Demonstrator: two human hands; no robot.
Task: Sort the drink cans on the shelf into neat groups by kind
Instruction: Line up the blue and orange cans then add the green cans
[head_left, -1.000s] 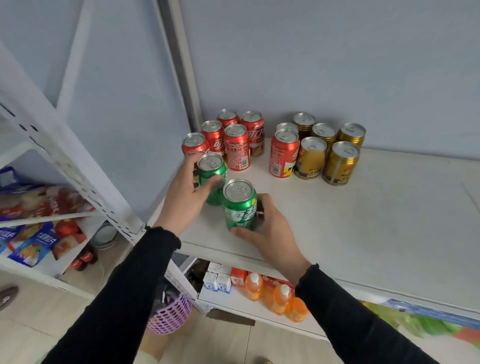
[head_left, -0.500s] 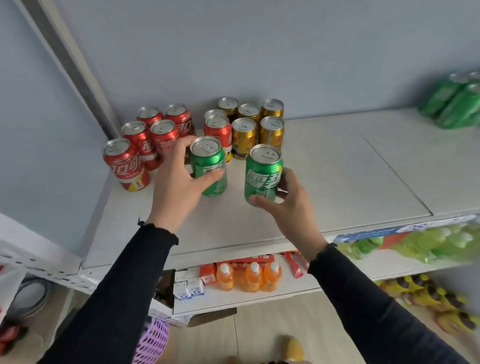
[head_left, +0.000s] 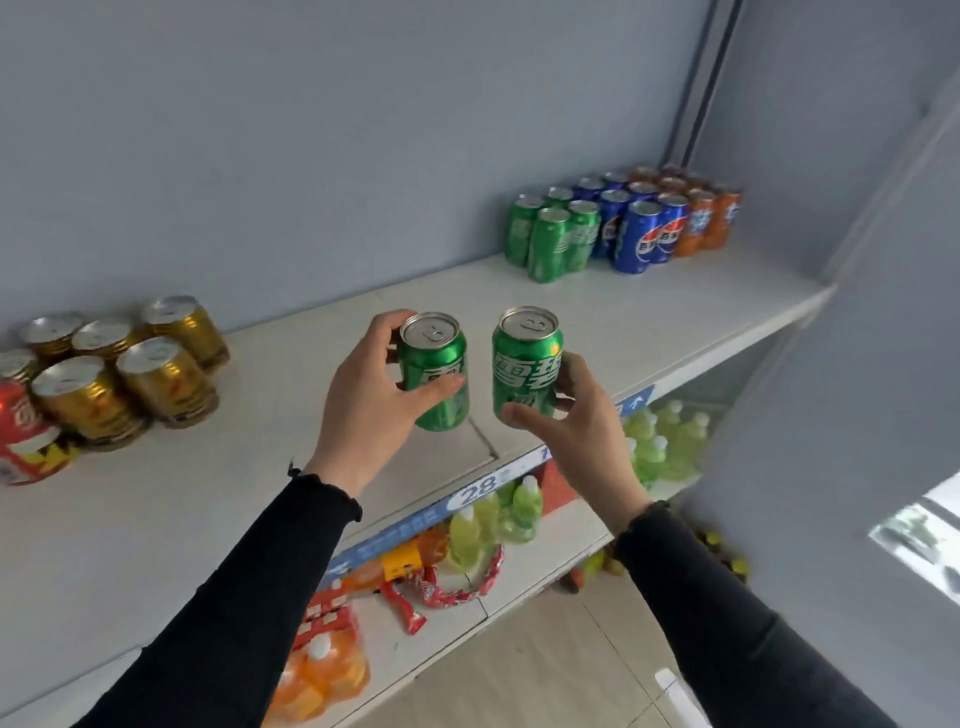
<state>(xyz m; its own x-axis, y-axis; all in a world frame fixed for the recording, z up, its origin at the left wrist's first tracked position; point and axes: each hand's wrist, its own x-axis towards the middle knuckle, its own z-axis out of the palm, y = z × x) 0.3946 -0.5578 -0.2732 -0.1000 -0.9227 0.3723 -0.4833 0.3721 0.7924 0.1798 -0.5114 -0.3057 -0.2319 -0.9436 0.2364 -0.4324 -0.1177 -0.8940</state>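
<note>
Now both hands curled around upright green cans: left hand (head_left: 366, 402) round one green can (head_left: 435, 371), right hand (head_left: 576, 431) round another (head_left: 525, 366).

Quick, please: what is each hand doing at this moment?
Left hand: closed, holding a green can.
Right hand: closed, holding the other green can.

Both hands (head_left: 371, 410) (head_left: 582, 436) raised, curled grip
</note>
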